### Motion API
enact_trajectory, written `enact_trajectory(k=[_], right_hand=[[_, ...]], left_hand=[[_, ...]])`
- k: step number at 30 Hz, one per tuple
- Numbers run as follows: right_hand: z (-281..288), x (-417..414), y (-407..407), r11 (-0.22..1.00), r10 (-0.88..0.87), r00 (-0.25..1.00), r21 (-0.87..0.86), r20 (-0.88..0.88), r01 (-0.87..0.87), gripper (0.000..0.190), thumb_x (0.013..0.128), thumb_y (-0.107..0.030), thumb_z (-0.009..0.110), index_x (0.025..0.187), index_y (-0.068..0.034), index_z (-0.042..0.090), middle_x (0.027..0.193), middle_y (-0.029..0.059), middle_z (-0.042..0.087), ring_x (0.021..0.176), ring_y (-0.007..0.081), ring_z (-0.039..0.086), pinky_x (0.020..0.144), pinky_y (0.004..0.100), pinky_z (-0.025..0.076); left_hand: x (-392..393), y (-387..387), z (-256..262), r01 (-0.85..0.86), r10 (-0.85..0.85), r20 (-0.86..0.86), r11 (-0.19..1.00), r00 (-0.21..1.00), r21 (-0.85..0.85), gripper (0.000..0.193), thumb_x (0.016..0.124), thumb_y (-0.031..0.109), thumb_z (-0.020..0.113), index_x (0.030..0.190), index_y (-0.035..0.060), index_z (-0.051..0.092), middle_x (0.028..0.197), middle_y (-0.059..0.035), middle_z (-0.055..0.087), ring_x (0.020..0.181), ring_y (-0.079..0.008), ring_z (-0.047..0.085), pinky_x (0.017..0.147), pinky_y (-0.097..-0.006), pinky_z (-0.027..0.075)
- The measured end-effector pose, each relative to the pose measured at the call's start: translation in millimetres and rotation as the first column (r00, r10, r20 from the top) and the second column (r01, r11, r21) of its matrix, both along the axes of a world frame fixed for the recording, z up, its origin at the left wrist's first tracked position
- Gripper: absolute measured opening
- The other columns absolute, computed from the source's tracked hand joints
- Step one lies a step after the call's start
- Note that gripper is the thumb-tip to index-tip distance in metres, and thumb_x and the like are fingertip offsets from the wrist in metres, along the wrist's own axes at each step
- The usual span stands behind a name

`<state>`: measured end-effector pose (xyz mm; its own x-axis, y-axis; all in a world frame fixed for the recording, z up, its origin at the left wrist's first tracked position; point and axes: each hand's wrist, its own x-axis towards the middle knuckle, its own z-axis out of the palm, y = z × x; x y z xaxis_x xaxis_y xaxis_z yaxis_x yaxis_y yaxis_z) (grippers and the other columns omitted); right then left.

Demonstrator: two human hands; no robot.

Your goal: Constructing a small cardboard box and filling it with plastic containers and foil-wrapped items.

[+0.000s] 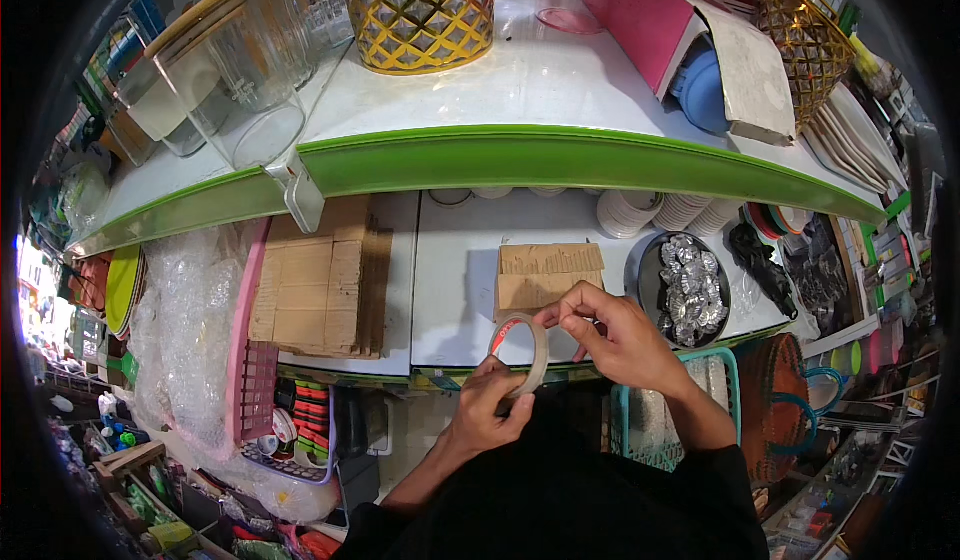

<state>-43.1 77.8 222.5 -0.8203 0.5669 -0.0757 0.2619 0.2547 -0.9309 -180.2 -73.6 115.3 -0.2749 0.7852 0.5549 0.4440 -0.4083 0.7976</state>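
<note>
A roll of clear adhesive tape (538, 359) with a red-and-white printed core is held upright by its lower rim, between the thumb and fingers of my left hand (487, 410). My right hand (626, 342) is bent over the roll's upper right edge, with its fingertips at the tape. Whether they pinch a loose tape end is too small to tell. Just beyond both hands, a small brown cardboard box (551, 266) rests on the white lower shelf (450, 275), its near side partly covered by my right hand and the roll.
Flattened cardboard (315, 290) is stacked left, beside a pink plastic basket (251, 387) and bubble wrap (184, 320). To the right lies a dark round pan (646, 282) of foil cups (690, 282). The green-edged upper shelf (525, 158) overhangs, bearing glass jars (255, 109) and a gold-patterned container (420, 16).
</note>
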Motion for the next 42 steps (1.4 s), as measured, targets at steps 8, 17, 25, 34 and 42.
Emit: enact_trajectory(k=[8,17,25,34,42], right_hand=[[-3.8,-18.8,15.1,0.964,0.178,0.983,-0.206,0.041,-0.166,0.016,0.102,-0.018,0.048,0.104,-0.002,0.05,0.107,0.0103,0.07,0.092,0.0123,0.066,0.06,0.0252,0.057],[0.5,-38.4,7.5,0.962,0.274,0.953,-0.035,0.131,-0.271,0.019,0.099,-0.021,0.054,0.102,-0.002,0.054,0.094,0.0115,0.07,0.071,0.0143,0.066,0.056,0.0286,0.051],[3.1,-41.5,10.0,0.946,0.323,0.919,-0.082,0.227,-0.312,0.021,0.1,-0.023,0.053,0.105,-0.003,0.054,0.094,0.0101,0.069,0.069,0.0138,0.062,0.057,0.0287,0.052],[-7.1,-33.8,18.3,0.919,0.366,0.903,-0.241,0.224,-0.312,0.025,0.101,-0.024,0.051,0.11,-0.001,0.055,0.096,0.0092,0.066,0.08,0.0126,0.062,0.062,0.0272,0.058],[-15.1,-29.7,23.0,0.875,0.399,0.905,-0.356,0.149,-0.328,0.03,0.102,-0.026,0.05,0.114,0.0,0.057,0.106,0.0085,0.063,0.095,0.0131,0.06,0.07,0.0278,0.058]], left_hand=[[-4.3,-6.3,-21.9,-0.109,0.102,0.152,0.993,0.983,0.035,0.013,0.076,0.002,0.071,0.078,-0.0017,0.059,0.064,-0.0114,0.056,0.058,-0.0246,0.053,0.057,-0.0325,0.045],[-13.6,-5.7,17.8,0.071,-0.011,0.497,0.992,0.867,-0.102,0.052,0.078,-0.015,0.057,0.124,-0.0015,0.035,0.136,-0.0168,0.033,0.09,-0.0204,0.058,0.08,-0.0331,0.055],[-17.8,14.8,30.1,0.272,-0.012,0.714,0.929,0.7,-0.251,0.037,0.095,-0.001,0.054,0.127,0.0028,0.035,0.119,-0.0068,0.047,0.066,-0.0058,0.053,0.055,-0.0224,0.043],[-13.2,26.9,19.6,0.148,0.019,0.665,0.97,0.746,-0.193,0.033,0.093,0.001,0.061,0.12,0.0032,0.044,0.113,-0.0047,0.051,0.066,-0.0002,0.048,0.054,-0.0177,0.037],[-10.8,28.1,19.9,0.107,0.058,0.636,0.97,0.77,-0.218,0.03,0.093,0.002,0.061,0.119,0.0021,0.046,0.113,-0.0057,0.053,0.069,-0.0024,0.051,0.057,-0.0188,0.04]])
